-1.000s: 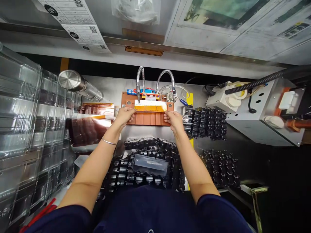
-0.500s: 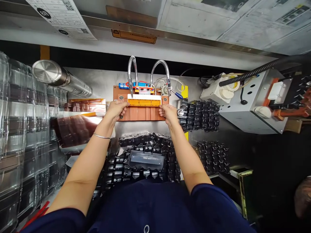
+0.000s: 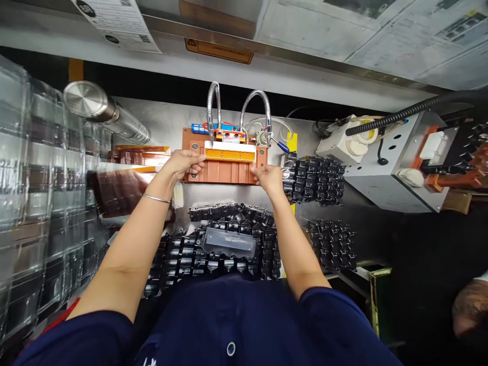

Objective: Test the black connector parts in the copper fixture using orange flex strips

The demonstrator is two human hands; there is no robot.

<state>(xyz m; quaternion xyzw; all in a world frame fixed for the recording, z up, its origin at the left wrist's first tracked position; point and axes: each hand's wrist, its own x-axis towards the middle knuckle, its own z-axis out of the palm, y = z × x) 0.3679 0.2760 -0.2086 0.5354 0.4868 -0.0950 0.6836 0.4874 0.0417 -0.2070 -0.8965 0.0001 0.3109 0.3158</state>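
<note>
Orange strip (image 3: pixel 230 154) lies across the upper part of a brown fixture (image 3: pixel 226 175), along the front of a white bar (image 3: pixel 230 146). Both forearms reach forward, wrists bent inward. The left hand (image 3: pixel 184 163) has thumb and index close together at the strip's left end; whether they pinch it I cannot tell. The right hand (image 3: pixel 270 179) curls its fingers just below the right end, grip unclear. A narrow band of metal tabletop (image 3: pixel 224 193) separates the fixture's near edge from black parts (image 3: pixel 179 254). Metal hoses (image 3: pixel 210 104) arch behind; a blue-handled lever (image 3: pixel 282 147) stands near the right hand.
</note>
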